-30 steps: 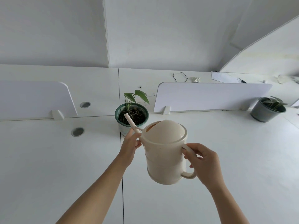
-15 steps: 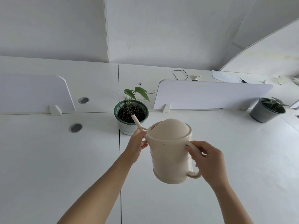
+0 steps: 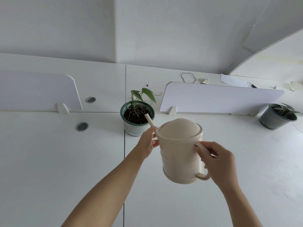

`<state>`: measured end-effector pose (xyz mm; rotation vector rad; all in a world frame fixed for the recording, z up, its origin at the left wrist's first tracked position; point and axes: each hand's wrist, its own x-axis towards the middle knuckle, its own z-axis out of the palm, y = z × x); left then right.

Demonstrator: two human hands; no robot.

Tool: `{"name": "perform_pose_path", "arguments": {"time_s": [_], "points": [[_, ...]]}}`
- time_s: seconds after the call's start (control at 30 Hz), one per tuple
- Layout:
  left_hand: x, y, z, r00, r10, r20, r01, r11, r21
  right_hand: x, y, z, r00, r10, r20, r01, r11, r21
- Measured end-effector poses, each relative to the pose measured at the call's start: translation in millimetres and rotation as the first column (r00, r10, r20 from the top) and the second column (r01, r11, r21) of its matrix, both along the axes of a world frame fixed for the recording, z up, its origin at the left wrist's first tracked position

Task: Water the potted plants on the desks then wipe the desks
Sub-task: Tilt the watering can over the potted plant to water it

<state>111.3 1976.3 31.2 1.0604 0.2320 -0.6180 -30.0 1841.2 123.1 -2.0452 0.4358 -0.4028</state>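
I hold a cream watering can [image 3: 180, 153] in the air over the white desk [image 3: 49, 161]. My right hand [image 3: 216, 163] grips its handle. My left hand [image 3: 147, 143] holds the base of the thin spout, whose tip hangs over the dark soil of the green-rimmed potted plant [image 3: 137, 118] in the middle. That plant has a few green leaves. A second plant in a grey pot [image 3: 277, 116] stands at the far right of the desk.
Two low white divider panels [image 3: 218, 99] [image 3: 37, 90] stand along the desk's middle line. Two round cable holes [image 3: 82, 126] [image 3: 90, 99] lie at the left. A black cord loop [image 3: 188, 77], papers and small scraps lie on the far desk.
The can has tipped a little more upright and drifted right. The spout tip has pulled back from the pot's middle to its near right rim. Both hands keep their hold.
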Motion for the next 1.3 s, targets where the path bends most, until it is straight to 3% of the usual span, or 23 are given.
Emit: {"name": "perform_pose_path", "arguments": {"time_s": [0.53,0.97,1.3], "points": [[2.3,33.4,-6.8,0.995,0.101,-0.005,-0.101,0.995,-0.024,2.4,16.3,-9.5,0.996,0.088,-0.016,-0.088,0.996,0.017],[-3.2,20.9,-14.1,0.999,0.010,-0.032,-0.009,0.999,0.037,-13.4,2.3,-13.1,0.996,0.042,-0.078,-0.040,0.999,0.025],[8.1,-4.4,0.5,0.995,0.016,-0.098,-0.020,0.999,-0.046,13.3,-2.5,17.4,0.997,0.064,-0.043,-0.067,0.995,-0.075]]}}
